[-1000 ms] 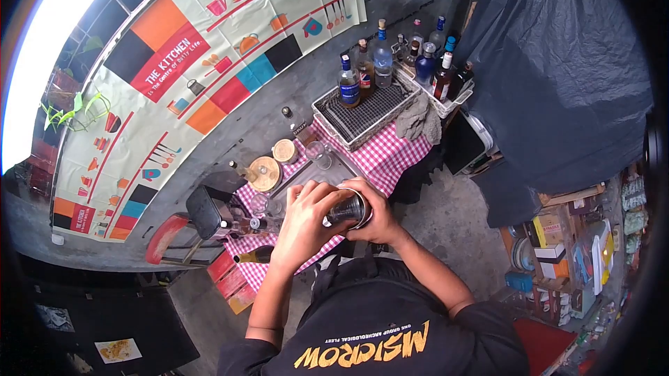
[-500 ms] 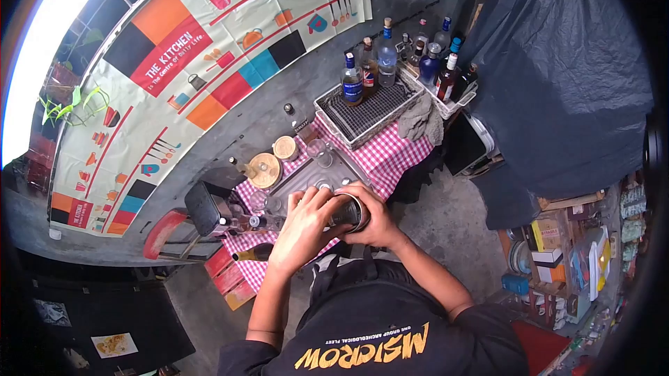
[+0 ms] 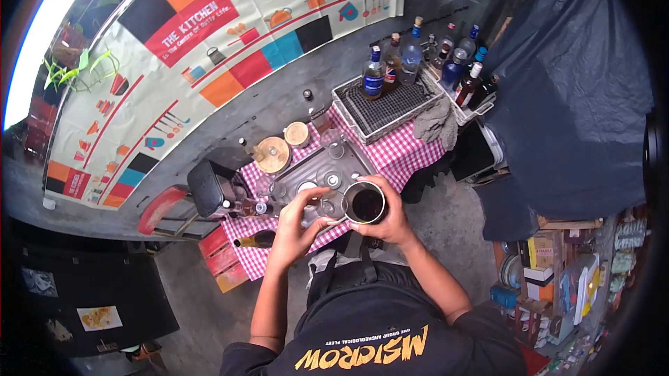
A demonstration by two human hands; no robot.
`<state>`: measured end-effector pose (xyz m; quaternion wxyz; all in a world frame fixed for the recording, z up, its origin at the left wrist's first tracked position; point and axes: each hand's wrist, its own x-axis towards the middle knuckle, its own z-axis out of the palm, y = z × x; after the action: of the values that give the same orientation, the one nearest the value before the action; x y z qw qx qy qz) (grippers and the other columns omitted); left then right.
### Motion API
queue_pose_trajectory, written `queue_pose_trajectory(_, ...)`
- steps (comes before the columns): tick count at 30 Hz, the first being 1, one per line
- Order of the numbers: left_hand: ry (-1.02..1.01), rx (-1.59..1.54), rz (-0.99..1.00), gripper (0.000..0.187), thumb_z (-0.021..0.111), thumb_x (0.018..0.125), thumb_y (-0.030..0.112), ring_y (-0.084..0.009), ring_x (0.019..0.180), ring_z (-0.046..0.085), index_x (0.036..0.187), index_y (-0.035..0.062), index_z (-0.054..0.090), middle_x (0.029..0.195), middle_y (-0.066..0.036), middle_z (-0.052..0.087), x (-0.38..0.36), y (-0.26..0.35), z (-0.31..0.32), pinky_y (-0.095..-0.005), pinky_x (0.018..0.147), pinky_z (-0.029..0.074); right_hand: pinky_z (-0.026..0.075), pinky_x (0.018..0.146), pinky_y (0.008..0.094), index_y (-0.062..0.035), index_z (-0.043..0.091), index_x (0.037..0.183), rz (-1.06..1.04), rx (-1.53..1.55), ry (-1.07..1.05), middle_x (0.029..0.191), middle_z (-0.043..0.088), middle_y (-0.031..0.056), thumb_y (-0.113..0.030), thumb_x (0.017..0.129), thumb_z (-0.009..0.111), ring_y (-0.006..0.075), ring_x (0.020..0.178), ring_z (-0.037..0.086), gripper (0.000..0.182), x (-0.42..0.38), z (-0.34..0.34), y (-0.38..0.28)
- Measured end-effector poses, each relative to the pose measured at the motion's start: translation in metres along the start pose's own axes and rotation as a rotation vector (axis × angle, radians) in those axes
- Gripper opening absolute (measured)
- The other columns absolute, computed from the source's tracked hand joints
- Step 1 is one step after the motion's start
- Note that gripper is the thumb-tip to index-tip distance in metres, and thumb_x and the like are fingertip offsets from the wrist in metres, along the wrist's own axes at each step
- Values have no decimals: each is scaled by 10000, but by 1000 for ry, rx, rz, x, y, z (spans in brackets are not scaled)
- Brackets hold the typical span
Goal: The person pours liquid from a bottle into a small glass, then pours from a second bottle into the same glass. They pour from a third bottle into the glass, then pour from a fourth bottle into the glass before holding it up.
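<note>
My right hand (image 3: 392, 217) is wrapped around a metal shaker tin (image 3: 382, 195), its round mouth turned up toward me and its inside dark. Close against the tin's left side is a clear drinking glass (image 3: 332, 204), gripped between the fingers and thumb of my left hand (image 3: 297, 226). Both vessels are above the near edge of a dark metal tray (image 3: 359, 160). On that tray stand a clear glass (image 3: 333, 144) and some small round items whose kind I cannot make out.
A red checked cloth (image 3: 401, 160) covers the table. Several bottles stand in and around a wicker-edged tray (image 3: 359, 133) at the back right. Two round wooden pieces (image 3: 272, 155) lie by the wall. A dark bottle (image 3: 258, 239) lies at the front left, near a black container (image 3: 209, 198).
My hands have moved apart. The shaker tin has turned so its mouth faces up, and the glass in my left hand now shows beside it. The view has shifted slightly.
</note>
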<state>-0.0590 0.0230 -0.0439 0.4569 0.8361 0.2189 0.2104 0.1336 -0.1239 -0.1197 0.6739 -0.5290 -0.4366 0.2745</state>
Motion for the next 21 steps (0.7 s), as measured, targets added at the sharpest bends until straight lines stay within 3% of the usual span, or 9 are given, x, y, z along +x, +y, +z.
queue_pose_trajectory(1,10,-32,-7,587,877,840,1,-350,1192,744,1387,-7,666,1319,-191,750,-3,-4,-1,-454,1054,575,495,1125,402,16,588,1464,3,21,-1,1338,648,128,-227,710,983,260,1283,652,885,0,2,2)
queue_pose_trajectory(5,10,-51,-32,578,858,849,-30,-342,1265,748,1387,-27,647,1338,-190,758,-16,-21,-10,-430,1098,585,500,1164,394,-6,526,1526,-17,36,13,1417,649,131,-174,720,995,232,1332,649,948,0,9,12)
queue_pose_trajectory(12,118,-149,-142,573,863,867,-41,-293,1295,736,1391,-24,630,1382,-179,743,-37,-35,-41,-416,1111,593,500,1169,393,-17,528,1527,131,-12,-14,1416,663,117,-106,766,983,219,1342,647,890,-10,36,56)
queue_pose_trajectory(16,183,-203,-164,594,858,858,-56,-288,1296,732,1409,-18,638,1381,-158,740,-43,-47,-63,-410,1116,589,526,1119,388,-42,572,1492,210,-75,-23,1375,688,112,-159,744,1019,224,1292,675,880,-24,54,102)
queue_pose_trajectory(21,163,-90,-142,641,857,821,-86,-287,1293,723,1437,-9,694,1387,-167,728,-38,-53,-97,-401,1108,592,508,1139,454,-31,674,1379,172,-344,62,1348,658,150,-168,701,1017,333,1304,655,772,-33,83,142)
